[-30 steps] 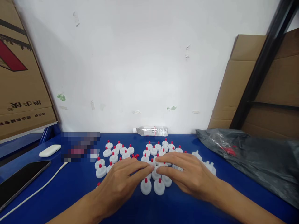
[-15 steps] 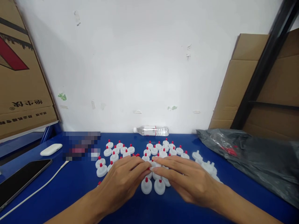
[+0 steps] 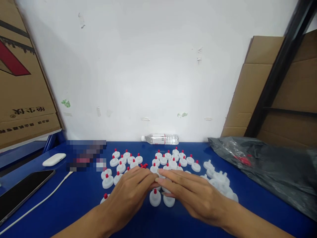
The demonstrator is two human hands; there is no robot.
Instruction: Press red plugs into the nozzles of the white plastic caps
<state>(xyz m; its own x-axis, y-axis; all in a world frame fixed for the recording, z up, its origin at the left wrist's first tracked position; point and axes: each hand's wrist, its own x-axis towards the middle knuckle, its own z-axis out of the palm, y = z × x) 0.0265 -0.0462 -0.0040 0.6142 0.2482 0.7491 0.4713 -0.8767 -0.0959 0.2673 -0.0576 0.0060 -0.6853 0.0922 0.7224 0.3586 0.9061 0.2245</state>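
My left hand (image 3: 131, 190) is closed, its thumb and fingertips pressed together over the middle of the group of caps. Meeting its tips from the other side, my right hand (image 3: 198, 195) is bent with its fingers together. Whatever is pinched between the two sets of fingertips is hidden. Just below them stands a white spout cap (image 3: 155, 199) with a red tip, and another white cap (image 3: 169, 201) is partly covered by my right fingers. Several more red-tipped caps (image 3: 121, 168) stand around both hands. Small loose red tips (image 3: 144, 166) lie behind my left hand.
White caps without red tips (image 3: 220, 180) lie piled to the right. Behind them spreads a grey plastic bag (image 3: 267, 172) with a clear bag of red pieces (image 3: 244, 160). A water bottle (image 3: 160, 138) lies against the wall. At left are a phone (image 3: 24, 191), white case (image 3: 54, 159) and cable (image 3: 44, 201).
My right hand has shifted slightly left and its fingers now cover more of the joined fingertips. The red bit seen at my left fingertips is now hidden.
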